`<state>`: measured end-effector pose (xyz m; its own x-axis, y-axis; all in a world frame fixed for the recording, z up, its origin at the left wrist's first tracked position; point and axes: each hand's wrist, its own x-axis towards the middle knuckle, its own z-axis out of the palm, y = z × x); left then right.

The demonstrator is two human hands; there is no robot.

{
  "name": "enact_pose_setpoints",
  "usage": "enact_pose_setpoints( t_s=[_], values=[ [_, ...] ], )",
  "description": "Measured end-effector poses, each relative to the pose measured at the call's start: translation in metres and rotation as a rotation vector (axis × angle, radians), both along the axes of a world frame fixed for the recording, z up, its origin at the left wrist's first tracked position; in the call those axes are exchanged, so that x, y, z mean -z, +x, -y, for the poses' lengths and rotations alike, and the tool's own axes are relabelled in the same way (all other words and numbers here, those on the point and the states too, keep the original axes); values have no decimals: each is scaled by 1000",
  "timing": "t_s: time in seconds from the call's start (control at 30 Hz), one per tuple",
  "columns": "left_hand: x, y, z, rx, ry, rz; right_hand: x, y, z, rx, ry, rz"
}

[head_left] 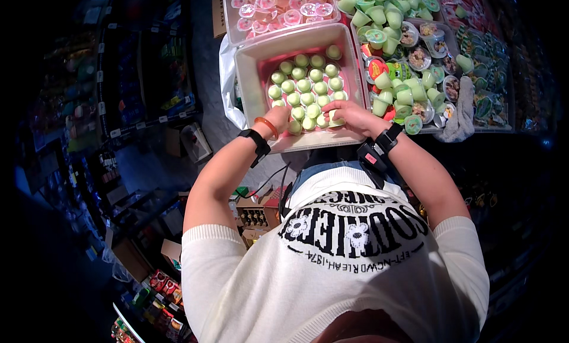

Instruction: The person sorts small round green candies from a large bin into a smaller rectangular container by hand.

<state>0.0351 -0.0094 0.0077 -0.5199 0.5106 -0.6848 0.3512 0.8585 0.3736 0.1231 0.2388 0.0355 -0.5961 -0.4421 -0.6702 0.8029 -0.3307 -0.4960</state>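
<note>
Pale green jelly cups [307, 98] stand bottom-up in rows inside a white plastic bin [249, 64], over a layer of pink. At the bin's near left corner, my left hand [275, 119] reaches in with its fingers curled beside the end cups. Its fingertips are mostly hidden, so what they grip does not show. My right hand [352, 116] comes over the near right side, its fingers and thumb around a green jelly cup [335, 118] at the end of a row.
Beyond the bin stands another tub of pink jelly cups [278, 8]. To the right, a bin holds loose green jelly cups [409, 93] and cups with brown pieces [419, 57]; a grey cloth [459, 115] hangs over its edge. A white bag [228, 82] hangs at the left side.
</note>
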Motion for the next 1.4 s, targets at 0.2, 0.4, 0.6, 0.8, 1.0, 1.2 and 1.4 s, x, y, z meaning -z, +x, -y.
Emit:
enact_pose_setpoints(
  t_s=[0.2, 0.4, 0.6, 0.8, 1.0, 1.2, 1.4],
  values=[
    [-96, 22, -50, -210, 673, -57, -3, -1, 10, 151, -144, 210],
    [-95, 28, -50, -51, 586, -71, 0, -5, 22, 117, -352, 185],
    [-75, -3, -32, -462, 595, 571, -23, -5, 31, 99, 107, -100],
    [-97, -14, -39, -338, 537, 473, -15, -14, 37, 56, 312, -523],
    [-71, -28, -10, 43, 182, -248, -15, -18, 21, 60, 603, -626],
    [4, -14, 11, 158, -13, -198, -51, -2, -19, 91, 281, -382],
    [31, -13, 0, 178, -40, -363, -77, 30, -70, 209, 336, -292]
  ],
)
